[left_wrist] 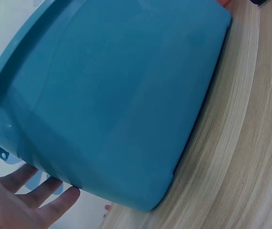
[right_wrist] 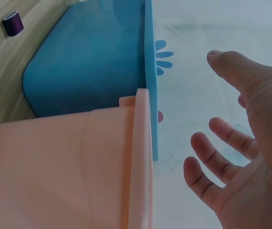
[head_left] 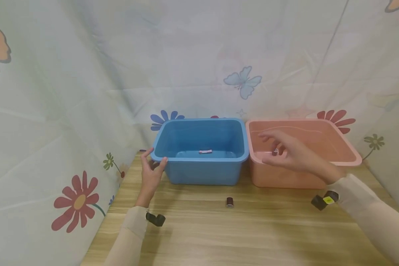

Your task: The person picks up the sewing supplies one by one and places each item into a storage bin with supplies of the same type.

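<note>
My left hand (head_left: pixel 151 177) holds the near left corner of a blue plastic tub (head_left: pixel 203 171), thumb at the front rim and fingers along the side wall. Over the pink plastic tub (head_left: pixel 286 179), my right hand (head_left: pixel 290 151) is raised with its fingers spread and slightly bent. Nothing lies between those fingers in the right wrist view. A small, pale-ended spool (head_left: pixel 275 151) shows past them, against the pink tub's inside. On the table in front of the tubs stands a dark thread spool (head_left: pixel 230 202). A small pinkish-white strip (head_left: pixel 205 151) lies inside the blue tub.
The two tubs stand side by side at the back of a wood-grain table (head_left: pixel 199 236), their rims nearly meeting. Close behind them hangs a pale curtain (head_left: pixel 193 55) printed with flowers and butterflies, which also runs along both sides.
</note>
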A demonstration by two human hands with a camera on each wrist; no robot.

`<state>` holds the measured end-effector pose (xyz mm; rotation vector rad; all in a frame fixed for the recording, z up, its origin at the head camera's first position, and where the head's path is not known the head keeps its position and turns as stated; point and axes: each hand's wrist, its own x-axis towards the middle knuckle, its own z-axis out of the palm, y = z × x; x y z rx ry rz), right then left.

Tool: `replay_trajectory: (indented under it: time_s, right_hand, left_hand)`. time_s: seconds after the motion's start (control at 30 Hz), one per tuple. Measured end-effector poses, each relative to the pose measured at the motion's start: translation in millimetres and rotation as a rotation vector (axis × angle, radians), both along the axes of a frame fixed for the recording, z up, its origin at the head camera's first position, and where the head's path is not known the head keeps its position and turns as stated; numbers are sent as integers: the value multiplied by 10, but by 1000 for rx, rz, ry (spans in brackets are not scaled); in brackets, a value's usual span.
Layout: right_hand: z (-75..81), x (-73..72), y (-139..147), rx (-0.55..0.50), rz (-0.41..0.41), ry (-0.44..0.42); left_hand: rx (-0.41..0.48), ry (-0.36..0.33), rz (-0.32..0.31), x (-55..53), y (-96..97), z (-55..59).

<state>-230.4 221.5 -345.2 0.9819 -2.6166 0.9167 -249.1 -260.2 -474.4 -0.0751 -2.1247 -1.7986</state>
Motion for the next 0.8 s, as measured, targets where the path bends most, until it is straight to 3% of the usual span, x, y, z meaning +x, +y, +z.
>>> replay_trajectory:
  time_s: [0.33,0.5,0.7,0.8]
  right_hand:
    - [-60,67,-87,-21,41,43]
    - [-82,108,-119,-21,82,43]
    - [-125,154,-135,-20,118,25]
    - [-150,170,-140,-20,121,29]
  left_hand:
    - [-10,-43,-11,-15,-21,7]
    - [-16,-71,-15,81,34,150]
    - [-6,-77,-17,98,44,159]
    - [-11,-72,-20,170,85,256]
